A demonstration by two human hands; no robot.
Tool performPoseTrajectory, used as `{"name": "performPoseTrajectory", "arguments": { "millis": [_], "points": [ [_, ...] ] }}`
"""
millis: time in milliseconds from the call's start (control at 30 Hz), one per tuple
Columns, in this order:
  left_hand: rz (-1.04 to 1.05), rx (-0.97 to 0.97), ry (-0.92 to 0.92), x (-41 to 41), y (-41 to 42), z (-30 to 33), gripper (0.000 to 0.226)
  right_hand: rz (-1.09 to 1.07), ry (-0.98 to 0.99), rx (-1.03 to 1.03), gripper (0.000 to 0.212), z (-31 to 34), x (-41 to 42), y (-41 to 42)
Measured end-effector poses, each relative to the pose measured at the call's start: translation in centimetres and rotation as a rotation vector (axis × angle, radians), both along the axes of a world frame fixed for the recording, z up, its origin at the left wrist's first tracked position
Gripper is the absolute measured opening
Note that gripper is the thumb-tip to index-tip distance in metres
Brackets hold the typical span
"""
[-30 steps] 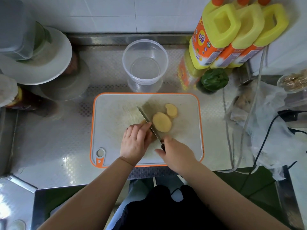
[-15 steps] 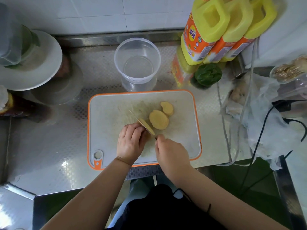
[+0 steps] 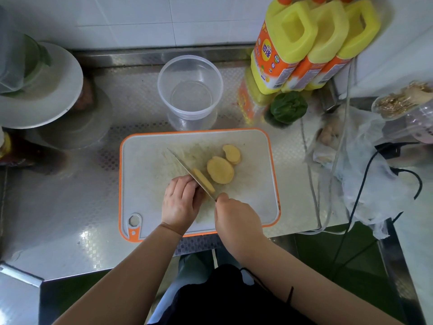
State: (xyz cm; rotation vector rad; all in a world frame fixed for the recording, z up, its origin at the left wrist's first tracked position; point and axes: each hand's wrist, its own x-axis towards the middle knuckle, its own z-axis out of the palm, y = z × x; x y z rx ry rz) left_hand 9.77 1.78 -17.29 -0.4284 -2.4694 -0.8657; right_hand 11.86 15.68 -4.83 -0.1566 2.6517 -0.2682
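Steel counter (image 3: pixel 70 207) carries an orange-rimmed board (image 3: pixel 257 184), with a clear tub (image 3: pixel 189 90) behind it. Right hand (image 3: pixel 236 216) grasps the knife (image 3: pixel 181 163) by its handle, the blade slanting across the board. Left hand (image 3: pixel 181 202) curls against the blade's left side, clamped over a potato stub hidden beneath its fingers. A fresh slice (image 3: pixel 203 181) leans on the blade's right side. Two cut rounds (image 3: pixel 220 170) lie just beyond.

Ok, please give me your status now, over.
Left hand holds potato. Right hand grips knife, blade in potato. Cut slices beside blade, nothing blocks.
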Motion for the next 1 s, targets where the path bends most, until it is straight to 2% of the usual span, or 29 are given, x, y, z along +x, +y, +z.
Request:
{"name": "performPoseTrajectory", "arguments": {
  "millis": [200, 267, 567, 700, 1000],
  "points": [
    [-0.012, -0.003, 0.016, 0.1, 0.2, 0.0, 0.01, -0.048, -0.059, -0.021, 0.011, -0.1, -0.5, 0.0],
    [-0.006, -0.005, 0.01, 0.0, 0.2, 0.0, 0.012, -0.044, -0.08, -0.018, 0.006, -0.1, -0.7, 0.0],
    [0.014, -0.012, -0.003, 0.0, 0.2, 0.0, 0.018, -0.071, -0.102, -0.027, 0.012, -0.1, -1.4, -0.6],
    [0.018, -0.024, 0.0, 0.0, 0.3, 0.0, 0.009, -0.084, -0.118, -0.018, 0.015, -0.6, -1.7, -0.9],
    [0.009, -0.048, -0.033, 0.1, 0.4, 0.1, 0.012, -0.141, -0.146, -0.029, 0.011, -1.1, -1.3, 0.1]
  ]
}}
